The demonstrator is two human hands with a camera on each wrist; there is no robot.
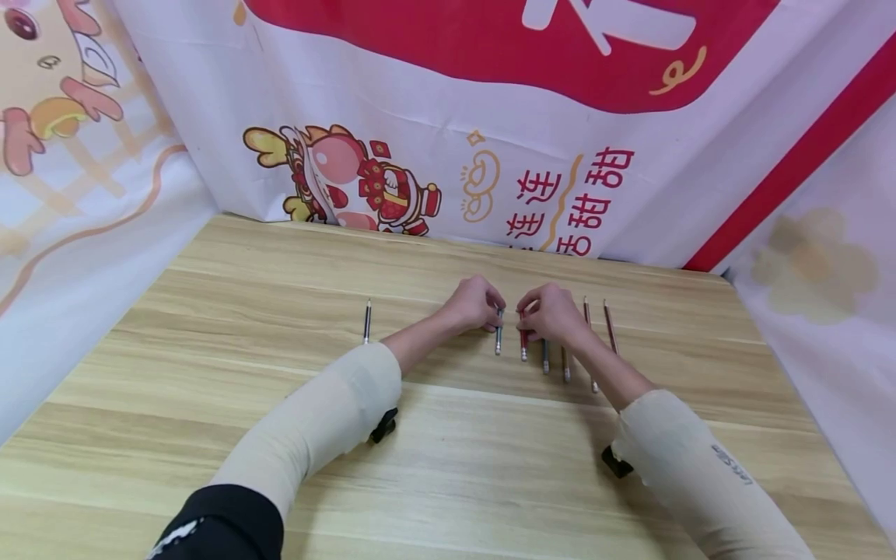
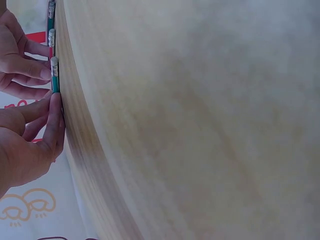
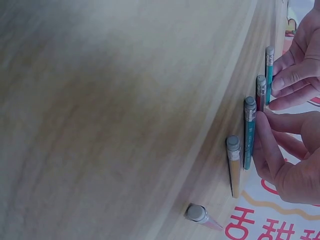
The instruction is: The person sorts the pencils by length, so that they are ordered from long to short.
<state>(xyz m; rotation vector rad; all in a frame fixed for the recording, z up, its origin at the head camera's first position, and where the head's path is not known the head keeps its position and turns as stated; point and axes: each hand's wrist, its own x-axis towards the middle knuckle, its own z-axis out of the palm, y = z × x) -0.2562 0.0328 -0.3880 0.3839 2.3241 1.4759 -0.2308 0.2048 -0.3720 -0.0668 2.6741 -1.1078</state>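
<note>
My left hand (image 1: 476, 305) pinches a green pencil (image 1: 498, 342) between thumb and fingers. The pencil lies on the table with its eraser end toward me. Just right of it, my right hand (image 1: 551, 313) holds a red pencil (image 1: 523, 346) the same way, roughly parallel to the green one. In the right wrist view, a second green pencil (image 3: 249, 132) lies close beside the right fingertips. A yellow pencil (image 3: 234, 172) comes after it, then a reddish one (image 3: 199, 214). The right hand and forearm partly cover these in the head view.
A dark pencil (image 1: 367, 319) lies apart on the left, its lower end near the left forearm. At the far right of the row is a dark red pencil (image 1: 610, 325), partly behind the right forearm. A printed cloth (image 1: 448, 179) hangs along the back edge of the wooden table (image 1: 448, 467).
</note>
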